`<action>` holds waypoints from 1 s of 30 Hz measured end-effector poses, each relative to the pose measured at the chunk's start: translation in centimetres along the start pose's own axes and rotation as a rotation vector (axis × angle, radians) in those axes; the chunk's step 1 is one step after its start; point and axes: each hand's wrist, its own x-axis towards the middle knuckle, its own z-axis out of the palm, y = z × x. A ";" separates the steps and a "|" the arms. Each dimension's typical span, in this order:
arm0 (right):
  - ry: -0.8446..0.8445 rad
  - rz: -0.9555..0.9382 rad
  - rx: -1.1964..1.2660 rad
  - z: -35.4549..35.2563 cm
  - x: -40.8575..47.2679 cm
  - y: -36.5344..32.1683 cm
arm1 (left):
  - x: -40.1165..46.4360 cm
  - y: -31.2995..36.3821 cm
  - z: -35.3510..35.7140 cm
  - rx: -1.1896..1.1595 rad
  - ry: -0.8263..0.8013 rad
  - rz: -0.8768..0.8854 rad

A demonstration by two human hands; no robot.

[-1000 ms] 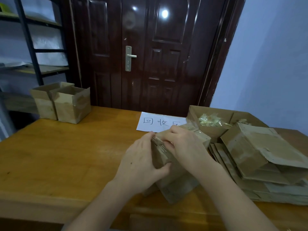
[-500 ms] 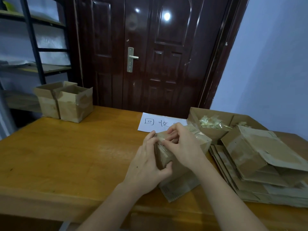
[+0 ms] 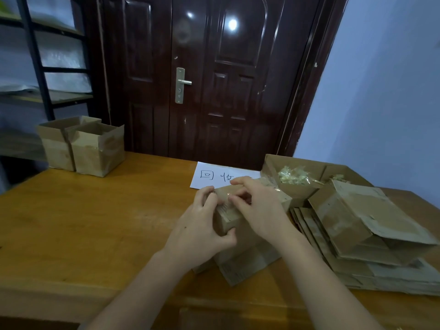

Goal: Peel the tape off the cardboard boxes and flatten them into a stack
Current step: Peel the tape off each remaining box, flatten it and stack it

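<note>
Tape-peeling is in hand: left hand [image 3: 200, 231] grips the small brown cardboard box [image 3: 229, 220] at table centre, right hand [image 3: 258, 208] pinches at its top seam. Next, I judge: lift tape, then flatten toward the three-o'clock stack of flattened brown cardboard [image 3: 371, 265].

Your left hand [image 3: 202, 232] and right hand [image 3: 259, 210] were both bare, with no gloves, and you wore no rings that the head view could make out. Your two forearms were bare too, from the wrists down to the bottom edge of the view, so no sleeve or cuff showed on either one. No watch or band showed at either wrist. A small dark spot sat on the back of your left hand. Your fingernails looked short, though they were too blurred to tell more.
</note>
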 end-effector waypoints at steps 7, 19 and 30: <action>0.070 0.174 -0.088 0.4 0.5 1.1 | -0.1 0.0 0.2 0.002 -0.007 -0.018; 0.146 0.242 -0.372 -1.3 2.4 1.0 | 0.4 -0.2 -0.3 0.065 -0.016 -0.009; 0.082 0.168 -0.078 0.1 1.5 2.3 | 2.7 1.5 1.1 0.207 0.043 -0.006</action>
